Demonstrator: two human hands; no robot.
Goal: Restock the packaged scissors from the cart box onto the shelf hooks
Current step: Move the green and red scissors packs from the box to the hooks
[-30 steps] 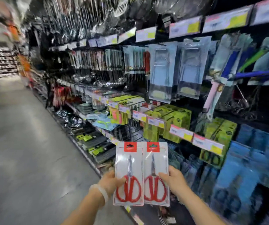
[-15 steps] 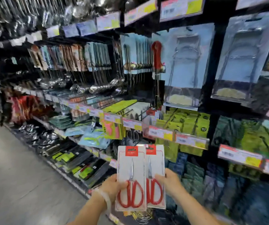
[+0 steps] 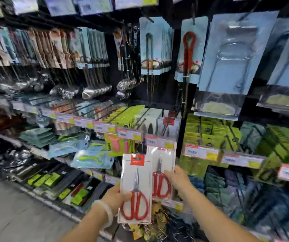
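Two scissors packs had come apart since half a second earlier, when they were held side by side as an overlapping pair. Left hand (image 3: 116,198) gripped the near pack (image 3: 135,187) at its lower left edge, thumb curled over the front, held low. Right hand (image 3: 176,180) pinched the far pack (image 3: 161,170) by its right edge and had carried it up and forward, its top now just under the price rail (image 3: 159,143) (hook itself not discernible in the blur). A matching red-topped pack (image 3: 168,127) hung just above. Judgement: hanging of the far pack comes first; near pack waits.
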